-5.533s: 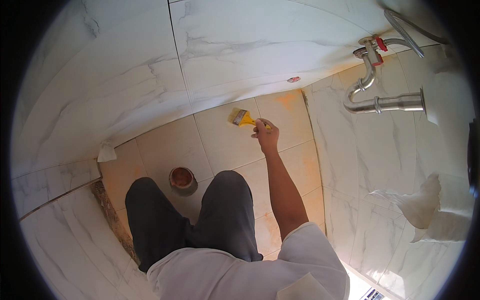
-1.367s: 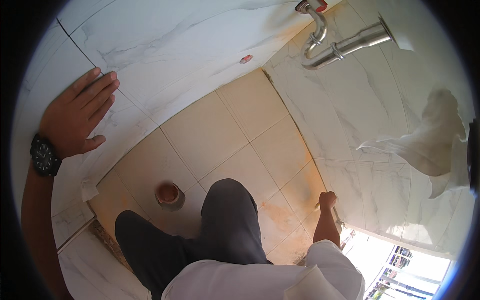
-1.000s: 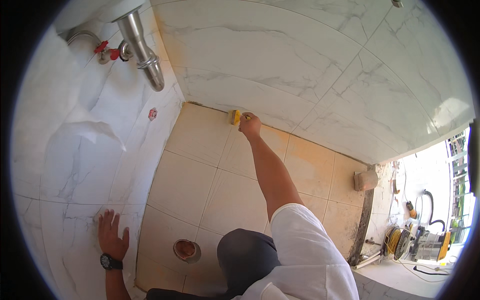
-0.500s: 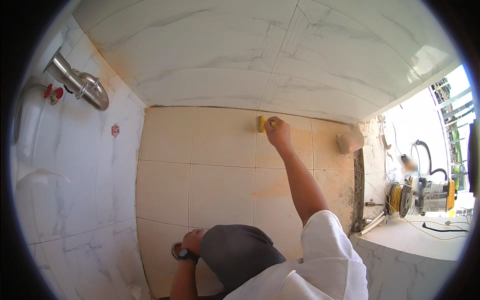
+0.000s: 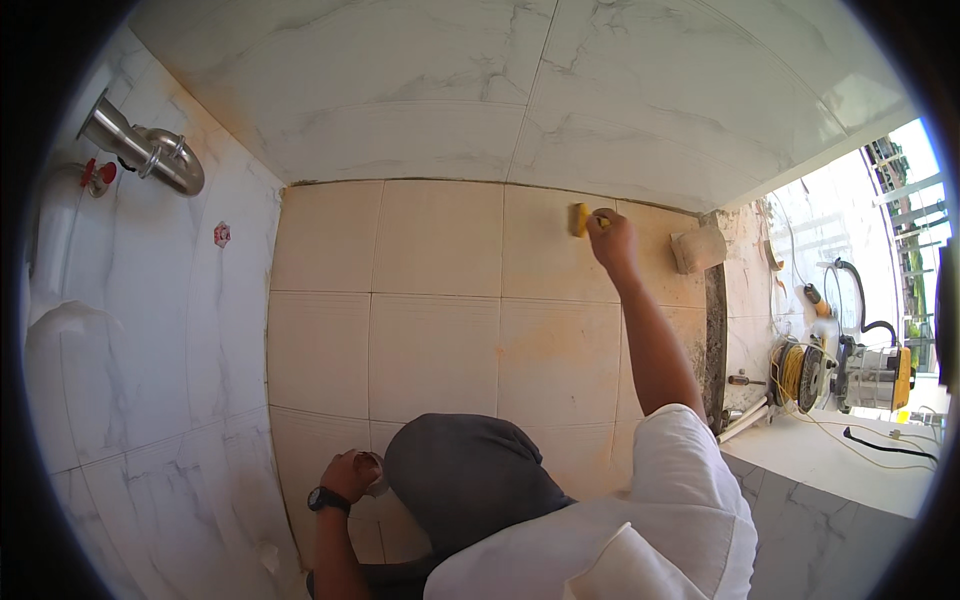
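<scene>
My right hand is closed round the handle of a yellow brush. The brush's dark bristle end meets the beige floor tiles close to the far wall. Down at the left, beside my bent knee in dark grey trousers, my left hand grips a small round cup-like container. Its inside looks reddish brown, and my fingers and knee hide part of it. Orange-tan dust shows on the tiles between my knee and the brush.
Marbled walls stand at the left and far side. A metal drain pipe and a red valve handle stick out at left. A dusty block sits at the far right corner. Beyond it lie a cable reel and a vacuum-like machine.
My right hand has moved the brush rightward along the far wall. My left hand has shifted left, still with the round container, and the whole view has tilted slightly.
</scene>
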Demonstrator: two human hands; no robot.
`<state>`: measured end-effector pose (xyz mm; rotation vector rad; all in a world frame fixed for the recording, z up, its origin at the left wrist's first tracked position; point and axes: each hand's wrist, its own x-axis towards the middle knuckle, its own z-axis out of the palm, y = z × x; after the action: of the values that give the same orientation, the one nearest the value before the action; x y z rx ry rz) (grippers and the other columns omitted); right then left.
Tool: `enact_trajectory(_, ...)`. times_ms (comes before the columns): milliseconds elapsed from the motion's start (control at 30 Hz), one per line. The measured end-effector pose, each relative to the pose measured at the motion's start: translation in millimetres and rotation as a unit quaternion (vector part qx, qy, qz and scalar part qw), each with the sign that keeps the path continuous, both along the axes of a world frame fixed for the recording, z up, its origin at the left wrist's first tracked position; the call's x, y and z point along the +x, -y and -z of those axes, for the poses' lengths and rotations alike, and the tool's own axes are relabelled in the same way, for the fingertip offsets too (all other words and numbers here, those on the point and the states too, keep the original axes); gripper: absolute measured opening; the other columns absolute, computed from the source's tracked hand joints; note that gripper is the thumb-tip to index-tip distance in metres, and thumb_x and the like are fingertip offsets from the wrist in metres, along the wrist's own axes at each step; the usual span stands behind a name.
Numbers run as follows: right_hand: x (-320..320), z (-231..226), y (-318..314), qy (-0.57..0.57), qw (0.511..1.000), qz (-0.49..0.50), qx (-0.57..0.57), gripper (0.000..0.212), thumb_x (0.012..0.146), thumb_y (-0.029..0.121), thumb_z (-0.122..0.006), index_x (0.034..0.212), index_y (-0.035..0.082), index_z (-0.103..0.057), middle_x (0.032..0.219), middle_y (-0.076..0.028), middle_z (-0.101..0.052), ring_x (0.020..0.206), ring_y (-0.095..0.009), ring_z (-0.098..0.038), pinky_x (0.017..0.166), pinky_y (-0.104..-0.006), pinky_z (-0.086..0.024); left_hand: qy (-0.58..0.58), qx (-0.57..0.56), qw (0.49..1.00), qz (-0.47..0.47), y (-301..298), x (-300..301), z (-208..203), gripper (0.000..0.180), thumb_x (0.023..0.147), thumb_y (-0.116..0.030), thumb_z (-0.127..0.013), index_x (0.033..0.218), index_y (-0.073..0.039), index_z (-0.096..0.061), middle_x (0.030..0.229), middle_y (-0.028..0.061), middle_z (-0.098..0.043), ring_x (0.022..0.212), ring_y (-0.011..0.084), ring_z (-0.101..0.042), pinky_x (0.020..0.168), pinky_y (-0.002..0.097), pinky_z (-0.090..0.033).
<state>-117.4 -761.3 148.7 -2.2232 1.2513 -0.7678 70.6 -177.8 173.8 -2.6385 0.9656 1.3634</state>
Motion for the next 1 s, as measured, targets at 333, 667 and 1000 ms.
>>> enact_trajectory(333,-45.9,20.0,-25.1,0.044,0.945,0.102,0.308,0.024,0.087,0.019,-0.067,0.098,-0.001,-0.073,0.071,-0.014,-0.068,0.058,-0.023,-0.067,0.056,-0.0345,-0.057,0.071,-0.104,0.985,-0.117,-71.7,17.7,-48.5,0.066,0.082,-0.029,-0.077,0.132,0.007,-0.053,0.123,0.0278,-0.06,0.114,0.0374,-0.061,0.096,0.0428,-0.05)
enact_trajectory(667,33.2,56.2,-257.4,0.068,0.898,-0.236,0.364,0.027,0.09,0.021,-0.066,0.103,-0.002,-0.069,0.067,-0.01,-0.065,0.054,-0.015,-0.064,0.054,-0.0298,-0.053,-0.049,-0.195,0.979,-0.043,-17.6,-55.5,-69.5,0.067,0.085,-0.04,-0.073,0.132,0.004,-0.054,0.125,0.0271,-0.06,0.114,0.0406,-0.06,0.096,0.0441,-0.05)
enact_trajectory(1000,-122.2,-6.3,-132.8,-0.085,0.994,0.06,-0.033,0.023,0.088,0.021,-0.063,0.099,0.001,-0.07,0.079,-0.024,-0.068,0.075,-0.041,-0.068,0.067,-0.0464,-0.054,0.071,-0.148,0.986,0.02,-31.8,-86.0,-58.2,0.069,0.083,-0.041,-0.075,0.132,0.002,-0.054,0.124,0.0248,-0.061,0.114,0.0393,-0.06,0.097,0.0441,-0.049)
